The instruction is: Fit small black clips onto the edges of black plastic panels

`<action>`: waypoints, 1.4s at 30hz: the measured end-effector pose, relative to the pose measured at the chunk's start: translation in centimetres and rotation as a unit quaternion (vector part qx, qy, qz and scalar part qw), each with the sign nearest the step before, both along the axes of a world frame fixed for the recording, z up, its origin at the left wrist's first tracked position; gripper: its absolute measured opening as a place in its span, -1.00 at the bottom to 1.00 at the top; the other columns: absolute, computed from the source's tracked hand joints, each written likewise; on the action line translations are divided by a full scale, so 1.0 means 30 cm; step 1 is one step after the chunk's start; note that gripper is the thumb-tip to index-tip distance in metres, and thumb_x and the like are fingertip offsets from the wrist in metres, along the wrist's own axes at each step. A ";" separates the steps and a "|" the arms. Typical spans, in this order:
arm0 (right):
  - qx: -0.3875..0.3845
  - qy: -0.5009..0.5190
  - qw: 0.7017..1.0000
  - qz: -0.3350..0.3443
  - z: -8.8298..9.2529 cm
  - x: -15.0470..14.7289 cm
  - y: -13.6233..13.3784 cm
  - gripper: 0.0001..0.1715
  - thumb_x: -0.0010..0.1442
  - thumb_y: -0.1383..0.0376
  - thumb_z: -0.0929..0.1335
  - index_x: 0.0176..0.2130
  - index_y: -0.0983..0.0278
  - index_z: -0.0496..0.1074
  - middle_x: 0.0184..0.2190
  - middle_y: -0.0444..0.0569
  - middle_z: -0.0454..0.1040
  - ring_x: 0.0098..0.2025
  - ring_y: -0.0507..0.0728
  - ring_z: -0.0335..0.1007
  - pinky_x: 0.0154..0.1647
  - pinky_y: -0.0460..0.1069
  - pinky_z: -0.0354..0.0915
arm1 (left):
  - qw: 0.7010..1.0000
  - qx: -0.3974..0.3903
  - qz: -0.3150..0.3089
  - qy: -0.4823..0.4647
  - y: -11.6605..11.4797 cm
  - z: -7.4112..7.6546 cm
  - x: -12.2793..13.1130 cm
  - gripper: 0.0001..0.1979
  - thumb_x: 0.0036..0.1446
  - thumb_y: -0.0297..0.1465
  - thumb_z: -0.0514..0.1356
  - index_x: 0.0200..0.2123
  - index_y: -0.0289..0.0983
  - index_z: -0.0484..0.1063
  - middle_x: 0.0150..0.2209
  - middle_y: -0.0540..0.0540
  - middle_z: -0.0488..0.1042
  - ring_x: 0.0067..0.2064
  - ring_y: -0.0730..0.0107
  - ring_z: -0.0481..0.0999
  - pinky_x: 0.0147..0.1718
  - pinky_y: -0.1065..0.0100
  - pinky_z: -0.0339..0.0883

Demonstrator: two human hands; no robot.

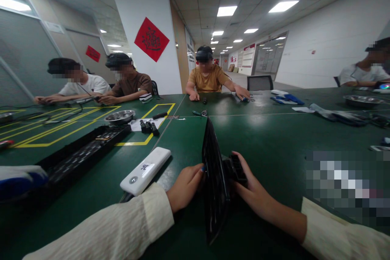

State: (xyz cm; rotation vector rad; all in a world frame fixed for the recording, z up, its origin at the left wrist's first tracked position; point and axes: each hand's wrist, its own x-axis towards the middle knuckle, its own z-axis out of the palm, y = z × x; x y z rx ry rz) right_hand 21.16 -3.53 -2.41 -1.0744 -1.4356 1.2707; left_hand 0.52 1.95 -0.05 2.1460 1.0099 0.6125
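A thin black panel (215, 183) stands nearly upright on edge in front of me, seen almost edge-on. On its left face the thumb of my left hand (186, 185) presses, the other fingers partly hidden by the panel. My right hand (252, 191) is wrapped round a black blocky part (237, 168) at the panel's right side; I cannot tell whether it is fixed to the panel. Left of my left hand lies a white power bank (146, 170) with a number label.
A long black tray (88, 154) and a metal bowl (119, 116) stand to the left, near black fittings (149, 127). Pliers-like tools (200, 113) lie ahead. Gloves (286, 98) lie far right. Several people sit round the green table (274, 138).
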 end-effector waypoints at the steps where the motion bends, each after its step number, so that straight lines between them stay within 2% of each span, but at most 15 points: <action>1: -0.003 0.002 1.000 0.001 0.000 0.000 0.000 0.00 0.15 0.02 0.29 0.28 0.24 -0.39 -0.02 0.09 0.31 -0.07 0.18 0.34 0.03 0.13 0.22 | 1.000 -0.002 -0.003 0.000 0.001 -0.001 -0.002 -0.59 0.25 -0.20 -0.21 -0.47 -0.27 0.26 -0.54 0.00 0.34 -0.47 0.39 0.32 -0.36 0.37 0.25; 3: -0.010 0.008 1.000 0.001 0.002 -0.001 0.000 0.02 0.14 0.02 0.29 0.28 0.23 -0.40 -0.03 0.09 0.31 -0.10 0.18 0.36 0.01 0.14 0.23 | 1.000 -0.014 -0.005 -0.001 0.004 -0.006 -0.003 -0.58 0.25 -0.18 -0.20 -0.46 -0.27 0.27 -0.52 0.00 0.35 -0.47 0.39 0.32 -0.39 0.39 0.24; 7: 0.004 0.008 1.000 -0.005 0.006 -0.003 -0.001 0.03 0.13 0.01 0.30 0.27 0.28 -0.38 0.04 0.15 0.25 0.00 0.20 0.29 0.05 0.12 0.20 | 0.999 -0.032 -0.005 -0.002 0.007 -0.012 0.003 -0.53 0.26 -0.14 -0.22 -0.44 -0.30 0.30 -0.51 -0.01 0.35 -0.47 0.40 0.31 -0.43 0.40 0.23; 15: 0.002 -0.002 1.000 -0.005 -0.002 -0.001 0.003 0.01 0.14 0.01 0.29 0.27 0.27 -0.37 -0.02 0.12 0.31 -0.06 0.21 0.34 0.05 0.16 0.20 | 1.000 -0.006 -0.004 0.012 0.003 -0.002 0.002 -0.56 0.23 -0.18 -0.21 -0.48 -0.29 0.28 -0.51 -0.04 0.35 -0.44 0.37 0.32 -0.38 0.36 0.24; 22: -0.002 -0.001 1.000 -0.001 0.006 0.001 0.001 -0.01 0.14 0.02 0.29 0.27 0.26 -0.35 0.00 0.13 0.28 -0.09 0.19 0.35 0.02 0.14 0.23 | 0.998 -0.002 0.041 0.043 -0.006 -0.001 0.012 -0.47 0.23 -0.12 -0.27 -0.63 -0.26 0.19 -0.64 0.00 0.22 -0.57 0.42 0.23 -0.54 0.40 0.15; 27: -0.003 -0.005 1.000 -0.003 0.006 0.000 0.001 -0.01 0.13 0.00 0.29 0.28 0.22 -0.35 0.03 0.10 0.27 -0.04 0.18 0.33 0.02 0.12 0.24 | 0.997 0.035 0.067 0.029 -0.014 0.010 0.017 -0.62 0.23 -0.18 -0.17 -0.43 -0.24 0.29 -0.49 -0.05 0.41 -0.43 0.33 0.39 -0.43 0.39 0.23; 31: -0.004 -0.003 1.000 -0.001 0.003 -0.001 0.001 0.02 0.13 -0.01 0.29 0.27 0.24 -0.37 0.00 0.12 0.30 -0.12 0.17 0.37 -0.01 0.14 0.26 | 0.997 0.038 0.052 0.038 -0.017 0.011 0.014 -0.65 0.24 -0.21 -0.19 -0.36 -0.25 0.28 -0.44 -0.07 0.44 -0.40 0.29 0.42 -0.38 0.36 0.25; 35: 0.000 -0.002 1.000 -0.001 0.002 0.000 0.002 -0.01 0.14 0.01 0.30 0.27 0.24 -0.35 0.03 0.13 0.27 -0.06 0.19 0.34 0.04 0.14 0.21 | 0.996 0.053 0.045 0.054 -0.020 0.010 0.007 -0.68 0.23 -0.25 -0.19 -0.30 -0.24 0.29 -0.41 -0.07 0.46 -0.36 0.27 0.45 -0.35 0.35 0.25; 38: 0.001 -0.005 1.000 -0.002 0.005 0.001 0.001 -0.03 0.14 0.02 0.29 0.26 0.24 -0.34 0.05 0.13 0.25 0.00 0.19 0.30 0.08 0.14 0.18 | 0.995 0.068 0.041 0.063 -0.019 0.009 0.005 -0.68 0.22 -0.25 -0.17 -0.35 -0.24 0.30 -0.42 -0.08 0.45 -0.36 0.27 0.45 -0.36 0.36 0.25; 42: 0.003 -0.019 1.000 -0.005 0.007 0.000 0.002 -0.03 0.14 0.00 0.28 0.26 0.24 -0.34 0.04 0.12 0.25 -0.02 0.20 0.31 0.04 0.13 0.21 | 0.995 0.058 0.040 0.071 -0.012 -0.002 0.007 -0.57 0.23 -0.21 -0.23 -0.52 -0.25 0.25 -0.56 -0.05 0.37 -0.50 0.34 0.37 -0.46 0.38 0.20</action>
